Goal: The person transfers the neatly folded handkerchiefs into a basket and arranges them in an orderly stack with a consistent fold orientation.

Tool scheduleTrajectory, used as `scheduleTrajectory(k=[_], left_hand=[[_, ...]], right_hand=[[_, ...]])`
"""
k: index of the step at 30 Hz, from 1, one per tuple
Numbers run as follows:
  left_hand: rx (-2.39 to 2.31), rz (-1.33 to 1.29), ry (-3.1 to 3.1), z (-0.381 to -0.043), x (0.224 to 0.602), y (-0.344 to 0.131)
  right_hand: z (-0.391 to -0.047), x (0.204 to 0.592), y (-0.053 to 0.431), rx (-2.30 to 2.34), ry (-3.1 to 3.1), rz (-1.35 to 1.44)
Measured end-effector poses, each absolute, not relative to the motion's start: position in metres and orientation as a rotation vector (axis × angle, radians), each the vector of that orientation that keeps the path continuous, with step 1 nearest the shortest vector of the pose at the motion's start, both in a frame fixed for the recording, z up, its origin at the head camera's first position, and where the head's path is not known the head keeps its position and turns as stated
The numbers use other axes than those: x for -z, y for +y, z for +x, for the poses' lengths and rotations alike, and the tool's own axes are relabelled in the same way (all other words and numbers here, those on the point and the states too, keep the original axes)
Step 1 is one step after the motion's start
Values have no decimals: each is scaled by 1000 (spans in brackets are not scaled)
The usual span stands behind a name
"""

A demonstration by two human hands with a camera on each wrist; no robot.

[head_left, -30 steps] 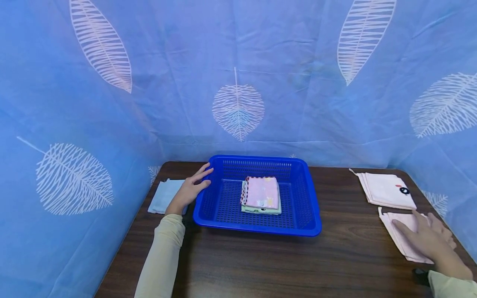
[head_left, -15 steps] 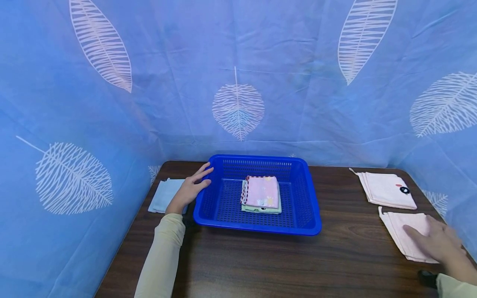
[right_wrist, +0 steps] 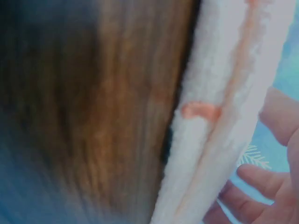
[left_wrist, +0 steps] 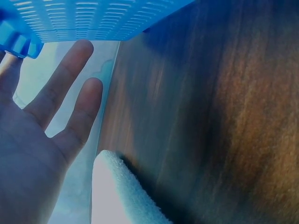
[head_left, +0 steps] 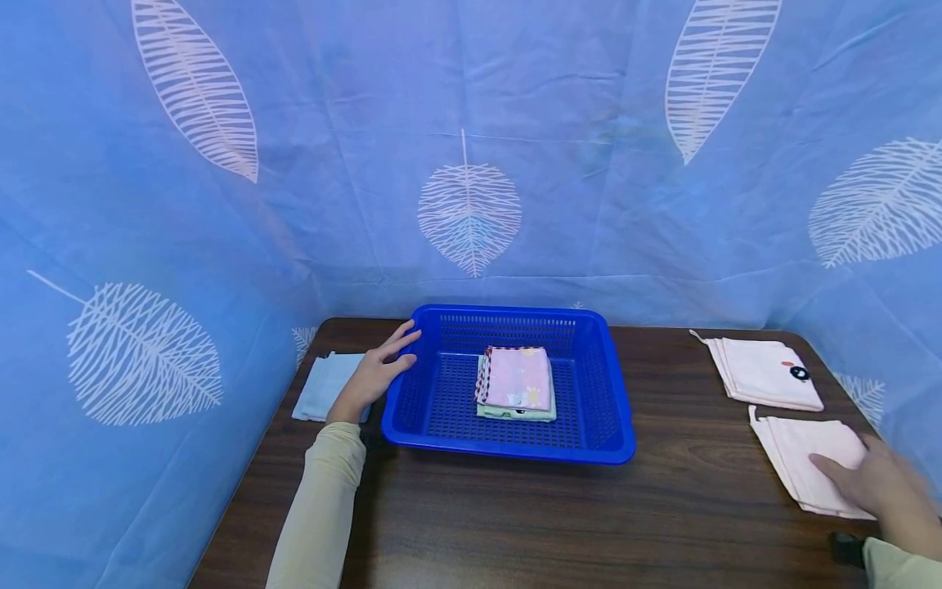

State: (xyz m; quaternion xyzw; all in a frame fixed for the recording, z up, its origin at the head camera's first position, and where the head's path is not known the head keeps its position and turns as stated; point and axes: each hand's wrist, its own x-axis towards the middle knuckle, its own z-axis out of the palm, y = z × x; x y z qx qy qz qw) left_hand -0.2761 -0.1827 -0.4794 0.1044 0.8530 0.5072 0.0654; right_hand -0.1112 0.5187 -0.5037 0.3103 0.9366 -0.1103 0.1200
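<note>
A blue plastic basket (head_left: 508, 456) stands mid-table, holding a folded pink towel (head_left: 518, 380) on top of a folded pale green one (head_left: 545, 415). My left hand (head_left: 374, 376) is at the basket's left rim with fingers spread and fairly straight; fingertips show against the basket in the left wrist view. At the right, my right hand (head_left: 879, 483) lies over the right edge of a folded pale pink towel (head_left: 802, 458), thumb on its upper face. In the right wrist view, its fingers look loosely extended beside the towel's thick folded edge (right_wrist: 224, 93); the towel lies flat on the table.
Behind that towel lies a second pale pink folded towel (head_left: 761, 372) with a cartoon eye. A light blue folded towel (head_left: 324, 388) sits left of the basket, partly behind my left wrist. Blue leaf-patterned cloth (head_left: 471, 221) surrounds the brown wooden table (head_left: 589, 523).
My right hand has slid rightward across the near pale pink towel to its right edge, uncovering more of it. The left hand and basket have kept their places.
</note>
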Motion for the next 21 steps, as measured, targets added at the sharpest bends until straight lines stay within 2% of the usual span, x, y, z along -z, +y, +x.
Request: scheduleTrajectory(k=[8, 21], left_hand=[[-1525, 303, 2574, -275, 480, -187], [-1525, 299, 2583, -272, 477, -190]], right_hand=[[-114, 500, 512, 325, 2663, 1008], [-112, 510, 517, 472, 2800, 861]])
